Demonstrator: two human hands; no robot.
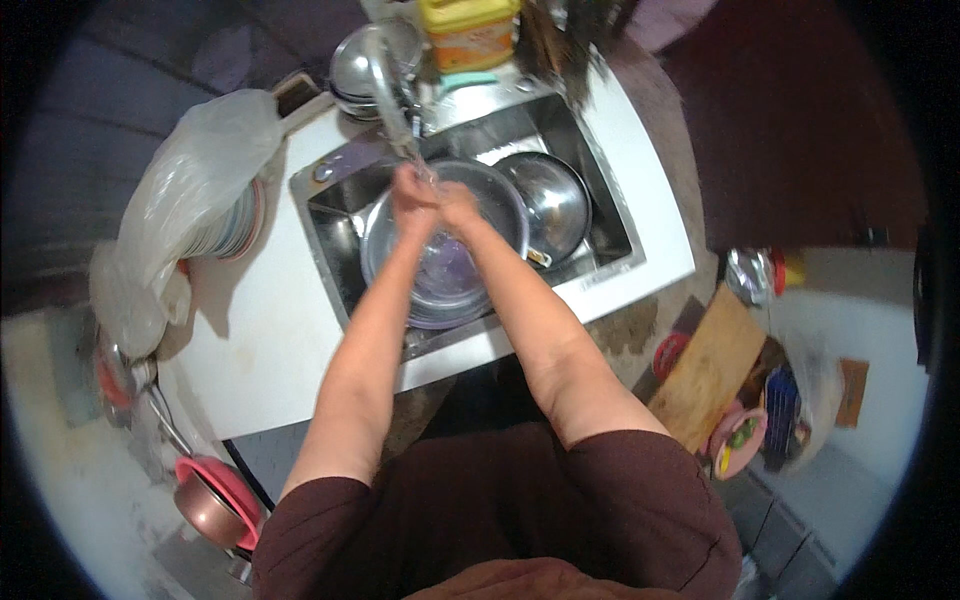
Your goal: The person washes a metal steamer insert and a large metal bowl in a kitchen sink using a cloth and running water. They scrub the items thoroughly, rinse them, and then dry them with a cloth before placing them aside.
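My left hand [411, 200] and my right hand [457, 206] meet under the running faucet [388, 95], close against each other. Water splashes over them, and their fingers are too blurred to show whether anything is between them. Below the hands, a large round basin [447, 270], greyish and see-through with a purple tint, sits in the left part of the steel sink [618, 215]. Beside it on the right, a shiny metal bowl or pan [560, 200] leans in the sink, with a small pale handle-like piece near its lower edge.
Stacked metal bowls [362, 65] and a yellow tub [470, 35] stand behind the sink. A stack of plates [232, 228] under a plastic bag [205, 150] is on the white counter's left. Low right are a wooden board [712, 365] and a pink bowl [755, 440]; low left, pink basins [215, 490].
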